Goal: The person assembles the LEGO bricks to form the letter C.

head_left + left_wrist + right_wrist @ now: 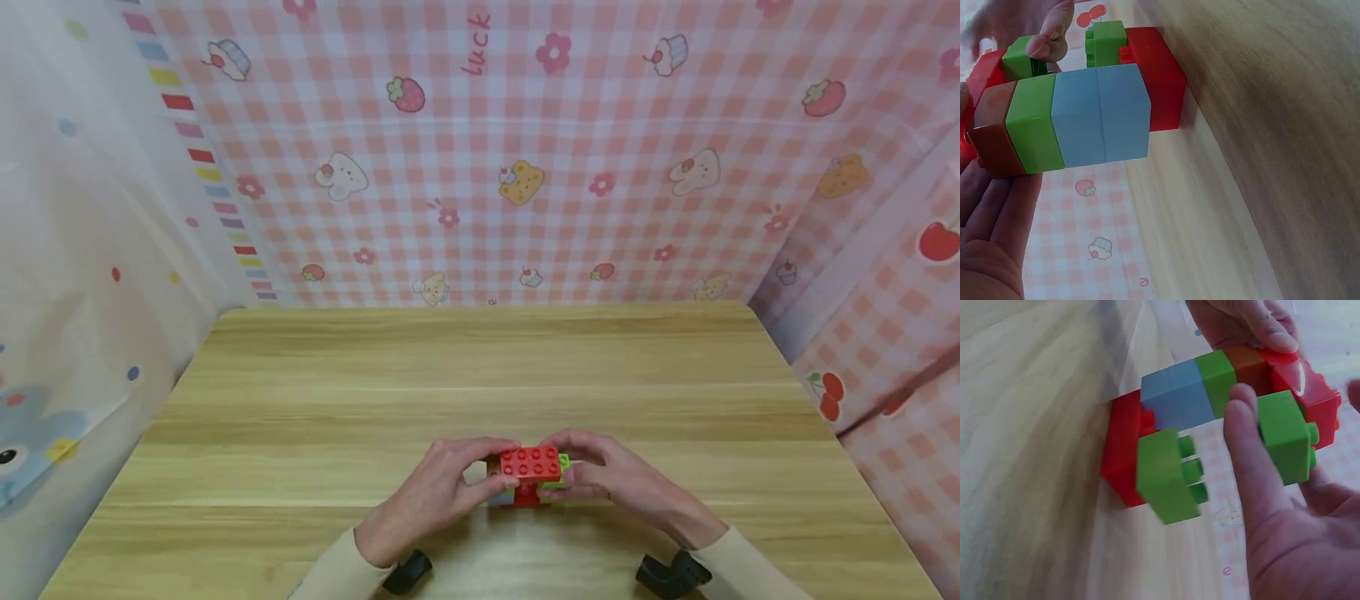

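Note:
A tower of toy building bricks stands on the table before me. Its red base brick (1121,450) bears a column of light blue (1100,119), green (1036,125) and brown bricks (999,131) on one side. A lower green brick (1163,481) sits on the base's other side, its studs showing. Across the top lies a red brick (530,462), pinched between thumb and fingers of my left hand (442,483). My right hand (618,477) pinches another green brick (1285,440) beneath the red brick's right end; a gap separates it from the lower green brick.
The wood-grain table (300,400) reaches back to a pink checked cloth (465,150). White patterned cloth (75,208) hangs at the left, and more checked cloth (885,333) at the right. Black devices (672,575) are worn at both wrists.

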A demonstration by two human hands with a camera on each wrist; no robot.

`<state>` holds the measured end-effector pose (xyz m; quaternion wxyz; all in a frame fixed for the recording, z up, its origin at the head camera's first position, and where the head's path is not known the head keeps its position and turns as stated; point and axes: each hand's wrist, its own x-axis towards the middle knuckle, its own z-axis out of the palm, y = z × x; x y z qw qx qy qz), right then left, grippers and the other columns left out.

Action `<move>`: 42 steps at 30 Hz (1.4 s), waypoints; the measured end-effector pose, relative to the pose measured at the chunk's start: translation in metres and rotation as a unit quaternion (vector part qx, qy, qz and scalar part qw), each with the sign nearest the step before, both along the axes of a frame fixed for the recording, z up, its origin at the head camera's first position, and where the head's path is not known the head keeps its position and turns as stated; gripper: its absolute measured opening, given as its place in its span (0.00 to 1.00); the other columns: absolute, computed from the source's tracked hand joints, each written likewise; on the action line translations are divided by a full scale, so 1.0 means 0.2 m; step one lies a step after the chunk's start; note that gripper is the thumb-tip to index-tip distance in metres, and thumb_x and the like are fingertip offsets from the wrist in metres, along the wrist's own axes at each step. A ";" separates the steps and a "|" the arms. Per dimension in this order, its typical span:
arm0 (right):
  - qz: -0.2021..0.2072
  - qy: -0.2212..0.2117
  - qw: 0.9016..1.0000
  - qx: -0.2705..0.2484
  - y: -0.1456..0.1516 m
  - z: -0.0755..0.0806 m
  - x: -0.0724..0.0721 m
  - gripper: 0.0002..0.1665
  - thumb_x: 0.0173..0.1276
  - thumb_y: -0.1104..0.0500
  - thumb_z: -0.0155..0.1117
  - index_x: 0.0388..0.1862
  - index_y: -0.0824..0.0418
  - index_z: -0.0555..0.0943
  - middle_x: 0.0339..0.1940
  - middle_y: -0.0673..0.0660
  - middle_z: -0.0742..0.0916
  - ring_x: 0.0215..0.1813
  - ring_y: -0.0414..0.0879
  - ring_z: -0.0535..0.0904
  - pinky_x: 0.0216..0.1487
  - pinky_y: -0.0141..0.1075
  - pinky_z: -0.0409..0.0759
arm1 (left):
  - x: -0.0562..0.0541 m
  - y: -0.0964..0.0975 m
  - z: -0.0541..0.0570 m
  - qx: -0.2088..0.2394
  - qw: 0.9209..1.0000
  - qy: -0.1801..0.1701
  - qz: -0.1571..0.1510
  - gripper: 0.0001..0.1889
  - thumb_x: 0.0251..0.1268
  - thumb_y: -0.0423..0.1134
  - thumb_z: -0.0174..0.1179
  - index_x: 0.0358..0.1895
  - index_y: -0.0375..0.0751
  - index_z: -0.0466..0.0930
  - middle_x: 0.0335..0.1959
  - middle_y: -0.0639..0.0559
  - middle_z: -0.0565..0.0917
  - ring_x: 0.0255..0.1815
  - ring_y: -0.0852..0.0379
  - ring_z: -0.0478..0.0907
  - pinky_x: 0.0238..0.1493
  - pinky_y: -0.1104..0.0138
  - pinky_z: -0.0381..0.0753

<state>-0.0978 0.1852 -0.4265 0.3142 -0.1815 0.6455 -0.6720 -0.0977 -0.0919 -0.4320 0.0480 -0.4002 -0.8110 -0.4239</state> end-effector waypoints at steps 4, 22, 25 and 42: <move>-0.016 -0.015 1.000 0.006 -0.02 0.03 0.00 0.28 0.81 0.55 0.56 0.66 0.77 0.70 0.59 0.66 0.81 0.58 0.60 0.83 0.60 0.51 0.84 | 0.00 0.00 0.00 -0.002 1.000 -0.002 0.000 0.17 0.71 0.41 0.68 0.59 0.40 0.84 0.49 0.51 0.90 0.40 0.69 0.81 0.30 0.69 0.83; -0.030 -0.005 0.999 0.041 -0.04 0.04 0.00 0.33 0.79 0.59 0.59 0.72 0.79 0.64 0.55 0.68 0.84 0.54 0.64 0.85 0.53 0.54 0.87 | 0.02 0.00 -0.03 -0.009 1.000 -0.012 0.022 0.19 0.72 0.43 0.67 0.61 0.39 0.83 0.53 0.48 0.89 0.52 0.58 0.86 0.50 0.60 0.88; -0.024 0.019 0.998 0.056 -0.03 0.04 0.00 0.34 0.81 0.56 0.57 0.73 0.78 0.63 0.58 0.69 0.83 0.54 0.63 0.85 0.51 0.55 0.87 | 0.03 0.01 -0.02 -0.014 0.999 -0.021 0.022 0.23 0.70 0.43 0.68 0.64 0.37 0.81 0.57 0.45 0.87 0.57 0.52 0.85 0.56 0.59 0.86; -0.103 0.313 0.927 0.177 0.05 0.01 0.13 0.31 0.68 0.57 0.76 0.67 0.49 0.77 0.65 0.56 0.82 0.62 0.50 0.80 0.57 0.44 0.85 | 0.10 -0.04 -0.10 -0.016 0.999 -0.037 0.025 0.45 0.62 0.36 0.74 0.80 0.43 0.59 0.73 0.43 0.73 0.70 0.47 0.74 0.70 0.54 0.75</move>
